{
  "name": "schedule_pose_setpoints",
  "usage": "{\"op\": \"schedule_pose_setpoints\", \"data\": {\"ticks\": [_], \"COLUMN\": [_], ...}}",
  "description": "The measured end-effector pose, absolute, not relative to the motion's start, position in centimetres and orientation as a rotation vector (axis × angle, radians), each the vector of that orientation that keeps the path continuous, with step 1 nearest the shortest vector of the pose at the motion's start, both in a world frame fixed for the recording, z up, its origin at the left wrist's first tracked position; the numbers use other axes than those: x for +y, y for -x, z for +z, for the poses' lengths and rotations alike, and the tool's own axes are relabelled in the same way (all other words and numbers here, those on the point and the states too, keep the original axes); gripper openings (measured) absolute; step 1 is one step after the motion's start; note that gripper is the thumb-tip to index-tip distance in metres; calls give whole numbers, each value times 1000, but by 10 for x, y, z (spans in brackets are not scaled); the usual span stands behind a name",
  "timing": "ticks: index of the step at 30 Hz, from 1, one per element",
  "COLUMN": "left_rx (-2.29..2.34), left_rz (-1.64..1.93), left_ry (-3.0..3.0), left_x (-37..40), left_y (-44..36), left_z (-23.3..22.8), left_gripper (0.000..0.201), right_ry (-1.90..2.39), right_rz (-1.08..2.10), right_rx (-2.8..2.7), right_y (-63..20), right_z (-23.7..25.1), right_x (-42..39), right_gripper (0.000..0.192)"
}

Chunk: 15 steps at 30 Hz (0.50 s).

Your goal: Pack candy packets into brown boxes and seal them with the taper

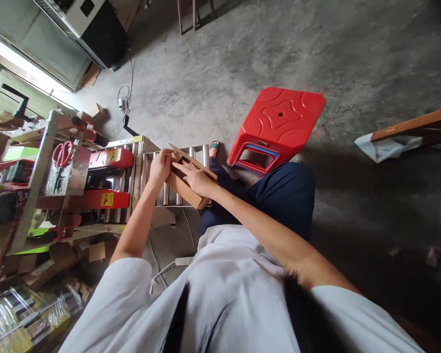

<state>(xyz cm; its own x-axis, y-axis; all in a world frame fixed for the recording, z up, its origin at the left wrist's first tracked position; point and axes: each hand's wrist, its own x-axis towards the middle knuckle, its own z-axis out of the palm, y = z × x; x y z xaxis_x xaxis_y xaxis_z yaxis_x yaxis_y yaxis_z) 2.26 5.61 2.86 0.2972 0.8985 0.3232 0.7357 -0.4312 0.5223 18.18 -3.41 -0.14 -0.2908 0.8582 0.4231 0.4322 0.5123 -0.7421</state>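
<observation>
A: From the head view, where's the cardboard box (185, 190)?

B: Over the end of the roller conveyor (165, 194), close to the person's lap. It's tilted, with its open side facing up and a flap standing along the far edge. I can't tell if it rests on the rollers or is held just above them.

A: And the hands?

B: The left hand (160, 167) is at the box's left end, fingers bent against the cardboard; I can't tell whether it really grips. The right hand (197, 180) is open, its fingers stretched out across the box's opening. Something dark shows inside, too small to make out.

A: What's on the left?

B: A carton sealer (110, 199) with red housings and yellow labels, in line with the rollers. Red-handled scissors (63, 154) lie on its frame, over clear plastic. Below, near the shirt (231, 289), there's a white power strip (183, 261) with cables beside it.

A: The other side?

B: A red plastic stool (279, 115) stands on the concrete floor (191, 88), just beyond the dark blue trousers (290, 191). A sandalled foot (215, 145) shows between the stool and the rollers. Farther right, white plastic (382, 147) hangs around the end of a wooden board (415, 122).
</observation>
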Motion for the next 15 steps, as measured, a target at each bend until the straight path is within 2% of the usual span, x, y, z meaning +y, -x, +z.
{"op": "schedule_pose_setpoints", "data": {"ticks": [3,6,9,12,15], "left_rx": [1750,1849,1851,1769,1647], "left_rz": [797,752,847,1157,1467], "left_ry": [-2429,-2413,-2316,-2151,-2067], "left_x": [54,52,57,58,38], "left_y": [-36,-39,-34,-27,-28], "left_z": [21,17,15,11,6], "left_gripper": [43,50,52,51,48], "right_ry": [874,1036,1303,1337,1349], "right_rz": [619,396,318,318,278], "right_rx": [-1784,-1680,-1754,-2039,-2098], "right_y": [-202,-221,-224,-209,-197], "right_z": [31,52,38,8,-9], "right_x": [-52,-70,-84,-96,-102], "right_gripper": [47,43,53,63,70]}}
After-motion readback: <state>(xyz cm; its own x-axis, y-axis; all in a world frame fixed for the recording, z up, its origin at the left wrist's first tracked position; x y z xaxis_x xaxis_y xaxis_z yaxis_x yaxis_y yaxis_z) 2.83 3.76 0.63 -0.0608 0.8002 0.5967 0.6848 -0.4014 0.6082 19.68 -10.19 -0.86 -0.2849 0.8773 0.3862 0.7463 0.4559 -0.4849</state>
